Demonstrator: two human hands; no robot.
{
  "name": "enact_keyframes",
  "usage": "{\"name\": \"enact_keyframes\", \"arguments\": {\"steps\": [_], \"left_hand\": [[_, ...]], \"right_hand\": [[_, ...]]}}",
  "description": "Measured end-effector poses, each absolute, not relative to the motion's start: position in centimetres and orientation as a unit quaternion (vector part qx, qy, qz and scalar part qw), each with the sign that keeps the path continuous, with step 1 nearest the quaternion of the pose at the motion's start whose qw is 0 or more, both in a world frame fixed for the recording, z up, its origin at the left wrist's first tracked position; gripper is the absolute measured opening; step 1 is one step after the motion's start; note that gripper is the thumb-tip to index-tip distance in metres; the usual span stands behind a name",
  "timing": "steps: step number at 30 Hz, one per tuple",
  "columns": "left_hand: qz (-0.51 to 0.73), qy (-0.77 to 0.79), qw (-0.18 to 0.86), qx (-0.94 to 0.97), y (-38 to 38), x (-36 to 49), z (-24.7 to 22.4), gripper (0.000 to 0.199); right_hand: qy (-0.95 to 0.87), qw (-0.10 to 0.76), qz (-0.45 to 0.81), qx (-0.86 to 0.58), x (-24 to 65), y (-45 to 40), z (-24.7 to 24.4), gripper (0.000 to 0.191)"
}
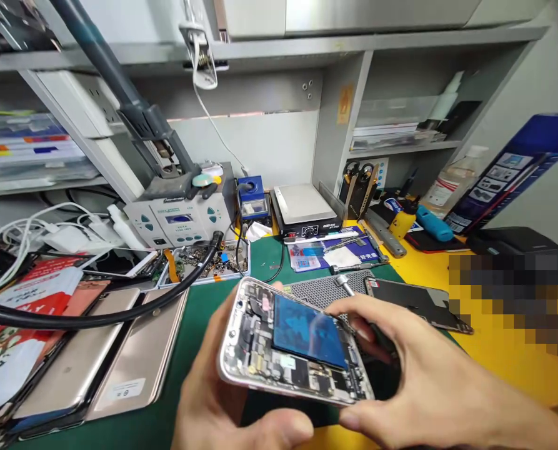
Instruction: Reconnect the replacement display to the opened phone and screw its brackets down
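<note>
Head view on my feed: at left, gold phone backs (140,353) lie on the green surface (199,322); next I see the left hand (208,375), its grip closed around an opened phone (288,361) tilted above that surface, blue block (309,328) showing. The right hand (414,356) clasps the phone's other end, a dark panel (414,304) lying beyond.

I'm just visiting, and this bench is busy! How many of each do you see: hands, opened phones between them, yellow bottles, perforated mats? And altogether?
Left hand and right hand: 2
Opened phone: 1
Yellow bottle: 1
Perforated mat: 1
Total: 5
</note>
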State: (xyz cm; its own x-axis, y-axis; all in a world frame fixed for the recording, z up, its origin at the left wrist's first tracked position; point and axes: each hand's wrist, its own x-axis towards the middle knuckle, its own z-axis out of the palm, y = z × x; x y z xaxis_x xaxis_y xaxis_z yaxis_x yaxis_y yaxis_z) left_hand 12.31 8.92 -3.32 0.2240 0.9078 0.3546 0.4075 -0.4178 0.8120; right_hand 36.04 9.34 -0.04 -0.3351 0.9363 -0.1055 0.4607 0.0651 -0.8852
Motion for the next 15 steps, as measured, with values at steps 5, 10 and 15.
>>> {"name": "enact_keyframes", "arguments": {"steps": [5,10,15], "left_hand": [[0.483,0.411,0.526,0.566,9.7,12.7,-2.6,0.059],[0.47,0.473,0.418,0.617,12.0,10.7,0.4,0.045],[0.391,0.479,0.381,0.687,13.5,10.7,1.5,0.065]], "right_hand": [[-0.553,0.354,0.609,-0.444,33.3,8.4,-0.8,0.064],[-0.561,0.357,0.468,-0.581,35.9,6.8,-2.1,0.056],[-0.567,0.344,0.402,-0.631,38.7,5.4,-2.6,0.057]]}}
